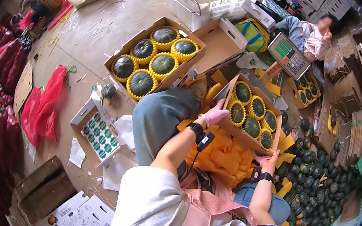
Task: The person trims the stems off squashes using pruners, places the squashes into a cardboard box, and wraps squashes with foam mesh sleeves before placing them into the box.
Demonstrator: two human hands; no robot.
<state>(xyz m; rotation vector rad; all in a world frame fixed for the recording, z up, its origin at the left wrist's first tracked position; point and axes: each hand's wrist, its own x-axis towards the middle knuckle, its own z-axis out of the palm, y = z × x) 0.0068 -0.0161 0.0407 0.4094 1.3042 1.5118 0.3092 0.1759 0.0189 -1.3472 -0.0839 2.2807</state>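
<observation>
Holding step now: left hand and right hand grip opposite ends of the kabocha carton; moving it likely needs levelness.

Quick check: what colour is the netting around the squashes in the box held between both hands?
Yellow netting, shown best in the head view.

Thin pale strips are scattered over the floor. A crumpled red bag is laid there, and green squashes (a great many) are heaped.
</observation>
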